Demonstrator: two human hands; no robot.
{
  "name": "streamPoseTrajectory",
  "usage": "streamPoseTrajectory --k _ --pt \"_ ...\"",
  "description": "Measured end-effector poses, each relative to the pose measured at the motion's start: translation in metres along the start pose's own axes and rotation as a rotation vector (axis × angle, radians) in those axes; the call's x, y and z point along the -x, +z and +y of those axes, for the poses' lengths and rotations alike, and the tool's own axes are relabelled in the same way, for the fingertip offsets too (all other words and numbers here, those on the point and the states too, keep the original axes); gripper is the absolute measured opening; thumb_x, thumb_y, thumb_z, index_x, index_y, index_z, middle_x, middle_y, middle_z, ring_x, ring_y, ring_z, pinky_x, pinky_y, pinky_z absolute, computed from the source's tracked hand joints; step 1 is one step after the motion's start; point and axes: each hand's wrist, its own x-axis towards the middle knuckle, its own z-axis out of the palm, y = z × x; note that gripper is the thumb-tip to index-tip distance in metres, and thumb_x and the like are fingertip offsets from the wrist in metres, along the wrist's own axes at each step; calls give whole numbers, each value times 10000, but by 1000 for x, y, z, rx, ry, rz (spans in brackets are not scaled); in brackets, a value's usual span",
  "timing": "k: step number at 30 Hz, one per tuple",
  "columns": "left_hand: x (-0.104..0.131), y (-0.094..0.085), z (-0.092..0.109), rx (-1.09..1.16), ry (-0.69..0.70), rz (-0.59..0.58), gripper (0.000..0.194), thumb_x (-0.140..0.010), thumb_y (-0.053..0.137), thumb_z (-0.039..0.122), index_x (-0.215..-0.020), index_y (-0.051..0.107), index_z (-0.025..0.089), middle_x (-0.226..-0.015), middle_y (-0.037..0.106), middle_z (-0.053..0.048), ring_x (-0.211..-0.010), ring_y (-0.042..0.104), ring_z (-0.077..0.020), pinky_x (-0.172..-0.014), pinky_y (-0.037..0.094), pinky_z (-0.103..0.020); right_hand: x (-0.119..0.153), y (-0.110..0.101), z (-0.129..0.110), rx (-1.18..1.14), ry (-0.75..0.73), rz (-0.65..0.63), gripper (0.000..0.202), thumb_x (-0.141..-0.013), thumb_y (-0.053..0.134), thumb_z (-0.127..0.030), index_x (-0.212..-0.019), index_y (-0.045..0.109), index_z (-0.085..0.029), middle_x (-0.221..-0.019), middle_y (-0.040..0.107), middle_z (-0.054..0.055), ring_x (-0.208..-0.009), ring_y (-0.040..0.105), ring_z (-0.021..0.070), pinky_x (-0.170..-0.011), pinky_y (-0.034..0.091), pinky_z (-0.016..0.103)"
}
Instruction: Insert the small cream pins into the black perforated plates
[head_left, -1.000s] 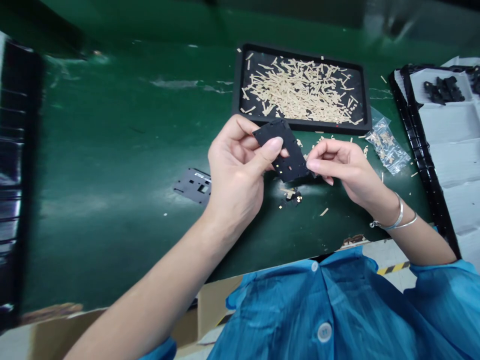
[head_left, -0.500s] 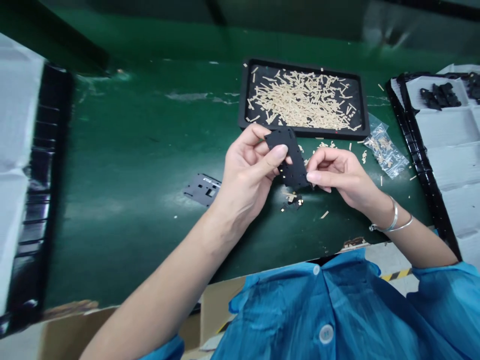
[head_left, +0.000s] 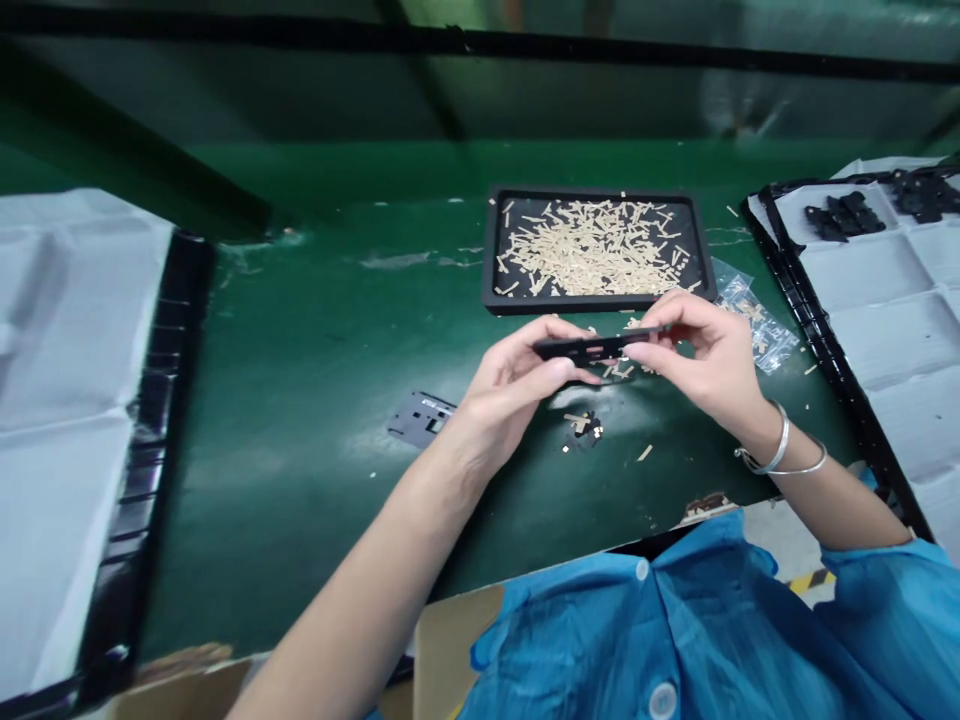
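A thin black plastic plate (head_left: 592, 347) is held above the bench, turned nearly edge-on towards me. My left hand (head_left: 517, 375) grips its left end between thumb and fingers. The thumb and fingers of my right hand (head_left: 697, 350) pinch its right end. Small cut-outs show along the edge; the flat faces are mostly hidden. Below the plate lies a little heap of black and tan bits (head_left: 583, 430). To the left, partly behind my left wrist, a dark flat plate with holes (head_left: 421, 418) rests on the green bench (head_left: 300, 400).
Behind my hands stands a black tray (head_left: 491, 298) full of thin tan strips (head_left: 592, 250). A clear plastic bag (head_left: 772, 340) lies right of it. Racks lined with white sheeting flank both sides; the right one (head_left: 862, 270) carries black parts (head_left: 844, 215). Loose strips dot the bench.
The black plate has tipped from showing its broad face to nearly edge-on and level. My right hand has shifted along with its right end. The camera view has tilted upwards.
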Motion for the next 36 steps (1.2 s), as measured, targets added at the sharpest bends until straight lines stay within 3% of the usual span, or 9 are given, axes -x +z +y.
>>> streamPoseTrajectory --k 3,5,8,11,14,18,21,26,36 --pt "1 -2 8 -80 -31 -105 422 -704 714 589 -853 739 195 -892 711 -80 -833 675 -235 -780 557 -344 -4 -6 -1 74 -139 -194 171 -773 746 -291 -684 645 -185 -669 580 -10 -587 480 104 -520 376 247" --pt "2 -3 11 -118 -62 -187 443 -706 706 598 -882 743 193 -877 718 -85 -826 680 -242 -769 546 -337 -5 -6 1 117 -219 -274 134 -787 727 -229 -688 653 -179 -662 583 -8 -599 483 107 -532 377 247" --pt "1 -3 11 -146 -138 -272 385 -721 736 514 -937 717 196 -833 711 -71 -745 668 -210 -668 528 -299 -3 -4 4 150 -291 -312 121 -815 697 -210 -704 659 -182 -666 594 -3 -630 498 118 -576 401 262" --pt "1 -1 6 -135 -161 -277 330 -736 754 437 -951 686 196 -763 682 -46 -608 610 -156 -537 476 -260 -2 -2 6 153 -308 -289 102 -828 679 -206 -726 674 -199 -689 613 -1 -651 513 127 -604 422 276" --pt "2 1 1 -109 -110 -224 324 -724 780 383 -978 679 208 -847 689 -40 -626 609 -137 -533 478 -243 -1 -2 4 121 -256 -239 53 -810 695 -215 -758 693 -208 -709 621 -3 -646 518 122 -574 419 263" --pt "2 5 -3 -177 43 -51 382 -679 820 306 -1017 673 208 -960 687 -45 -870 649 -164 -770 529 -246 1 -2 -3 -52 -39 -186 140 -807 709 -327 -800 689 -189 -756 634 2 -632 524 103 -555 423 240" --pt "3 6 -3 -263 129 31 414 -657 836 278 -1022 663 188 -960 681 -38 -898 642 -156 -848 522 -248 3 0 -5 -164 67 -184 226 -787 726 -388 -762 668 -172 -742 642 5 -657 547 107 -573 431 237" --pt "4 5 -4 -295 192 8 407 -665 831 225 -1031 655 197 -992 679 -20 -920 640 -135 -876 509 -223 4 6 -7 -185 136 -167 263 -737 772 -405 -729 653 -171 -716 635 -4 -626 531 99 -547 413 232" --pt "3 4 -4 -334 217 -14 421 -664 840 274 -1031 649 195 -1002 668 -23 -925 626 -143 -883 499 -243 5 8 -8 -159 159 -150 300 -747 755 -433 -688 626 -168 -665 605 -18 -584 497 86 -527 391 230"
